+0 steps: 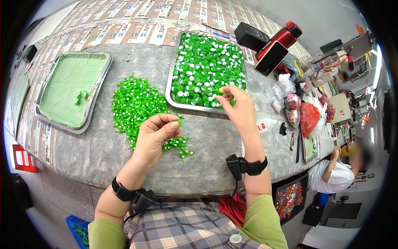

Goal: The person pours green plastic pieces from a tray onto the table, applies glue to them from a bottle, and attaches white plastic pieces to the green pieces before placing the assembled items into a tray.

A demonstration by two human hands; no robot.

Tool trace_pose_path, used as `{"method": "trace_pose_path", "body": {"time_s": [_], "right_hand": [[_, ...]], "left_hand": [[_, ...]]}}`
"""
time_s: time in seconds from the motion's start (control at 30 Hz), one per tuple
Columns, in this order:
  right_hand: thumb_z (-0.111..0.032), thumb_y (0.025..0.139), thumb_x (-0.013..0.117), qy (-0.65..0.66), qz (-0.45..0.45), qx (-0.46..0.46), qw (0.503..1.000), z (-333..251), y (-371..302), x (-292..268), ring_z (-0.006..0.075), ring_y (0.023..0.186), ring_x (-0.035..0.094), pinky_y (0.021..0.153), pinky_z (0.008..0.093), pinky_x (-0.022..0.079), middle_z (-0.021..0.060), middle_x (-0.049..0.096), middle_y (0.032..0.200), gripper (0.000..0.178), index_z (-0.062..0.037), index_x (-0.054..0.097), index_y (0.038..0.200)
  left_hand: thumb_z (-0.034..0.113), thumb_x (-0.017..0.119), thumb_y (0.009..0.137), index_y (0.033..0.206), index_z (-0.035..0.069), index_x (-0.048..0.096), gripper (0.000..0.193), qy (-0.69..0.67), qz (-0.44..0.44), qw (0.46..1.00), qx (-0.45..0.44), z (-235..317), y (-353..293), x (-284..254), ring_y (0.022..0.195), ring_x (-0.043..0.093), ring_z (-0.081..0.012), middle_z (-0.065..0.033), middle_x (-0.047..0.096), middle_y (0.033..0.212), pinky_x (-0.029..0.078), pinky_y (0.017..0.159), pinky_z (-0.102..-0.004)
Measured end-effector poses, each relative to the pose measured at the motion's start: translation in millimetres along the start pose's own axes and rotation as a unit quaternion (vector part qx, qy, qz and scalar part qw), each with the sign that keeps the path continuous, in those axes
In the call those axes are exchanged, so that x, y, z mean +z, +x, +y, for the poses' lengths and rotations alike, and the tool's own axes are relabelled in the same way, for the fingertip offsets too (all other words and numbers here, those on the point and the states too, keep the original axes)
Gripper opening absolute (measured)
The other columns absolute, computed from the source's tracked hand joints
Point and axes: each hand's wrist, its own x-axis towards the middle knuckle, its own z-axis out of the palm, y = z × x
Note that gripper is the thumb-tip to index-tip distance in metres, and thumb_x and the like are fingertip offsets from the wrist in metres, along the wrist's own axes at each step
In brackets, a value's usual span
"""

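Over the middle of the grey-covered table, my left hand (159, 135) is closed in a pinch on a small green plastic figure (180, 120). Just left of it spreads a heap of similar green figures (139, 103) with white dots, a few strays trailing near the wrist. My right hand (236, 103) reaches over the near right corner of a metal tray (199, 108) filled with green pieces and white eyeball-like balls (207, 66). Its thumb and forefinger tips are slightly apart, with something yellow at the forefinger tip; nothing held shows clearly.
On the left lies a green-lined metal tray (68, 91) with a few green figures in it. A phone (271, 58) leans by a red flask (286, 35) and a black box (251, 36). A white bottle (266, 124) and bags are right; a person (336, 174) sits beyond.
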Motion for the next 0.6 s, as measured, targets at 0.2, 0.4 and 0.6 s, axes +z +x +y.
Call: {"method": "trace_pose_path", "body": {"time_s": [0.2,0.4,0.6], "right_hand": [[-0.009,0.070,0.060,-0.121,-0.007,-0.021,0.992,0,7,22,0.0230,0.069,0.053,0.062,0.0338,0.042,0.0080,0.055,0.072,0.016,-0.0036,0.050,0.081],[-0.002,0.077,0.054,0.363,-0.046,0.064,0.928,-35,-21,-4,0.0116,0.079,0.054,0.072,0.0255,0.044,0.0061,0.058,0.090,0.024,0.0022,0.054,0.101],[-0.003,0.077,0.058,0.589,-0.111,0.170,0.782,-53,-46,26,0.0089,0.081,0.054,0.072,0.0205,0.043,0.0033,0.058,0.089,0.021,-0.0005,0.054,0.097]], "left_hand": [[0.011,0.060,0.077,0.088,0.003,0.057,0.014,-0.006,-0.023,1.000,-0.010,0,1,-3,0.067,0.056,-0.0095,-0.0022,0.058,0.076,0.048,0.065,-0.0230],[0.011,0.060,0.077,0.089,0.002,0.057,0.015,-0.026,-0.060,0.997,-0.038,1,-4,-4,0.070,0.058,-0.0109,-0.0033,0.059,0.078,0.049,0.065,-0.0246],[0.009,0.058,0.078,0.090,0.003,0.056,0.013,-0.030,-0.089,0.994,-0.050,1,-4,2,0.078,0.059,-0.0139,-0.0055,0.060,0.083,0.049,0.068,-0.0255]]}}
